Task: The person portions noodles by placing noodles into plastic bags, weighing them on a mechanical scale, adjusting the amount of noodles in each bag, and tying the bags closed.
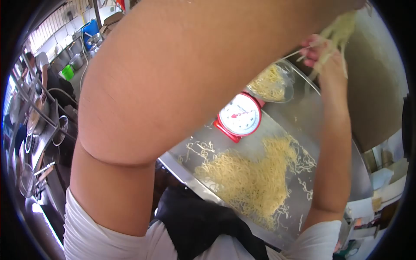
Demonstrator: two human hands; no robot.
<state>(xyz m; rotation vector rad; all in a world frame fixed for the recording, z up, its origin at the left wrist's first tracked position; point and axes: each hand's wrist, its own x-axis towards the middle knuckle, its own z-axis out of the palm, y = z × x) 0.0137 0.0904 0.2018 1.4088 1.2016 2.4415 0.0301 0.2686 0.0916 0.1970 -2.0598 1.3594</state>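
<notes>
My left arm sweeps across the view to the upper right. Its hand [360, 4] is almost wholly cut off at the top edge, with its fingers hidden. Just below it hangs a blurred bundle of pale yellow noodles [343, 28]. My right hand [321, 54] is at the lower part of this bundle, fingers curled around strands, some trailing over the hand and wrist. Beneath my arms, a loose heap of noodles [247, 177] lies on the metal worktop [299, 115]. A red dial scale [240, 115] stands behind the heap, with bagged noodles [271, 84] behind it, partly covered by my arm.
Stray noodles [199, 148] lie around the heap. The worktop has a raised metal front edge [186, 177]. At far left are a strainer [28, 180], pots [76, 60], a green bucket [68, 72] and another person [41, 65]. Stacked pale items [381, 190] are at right.
</notes>
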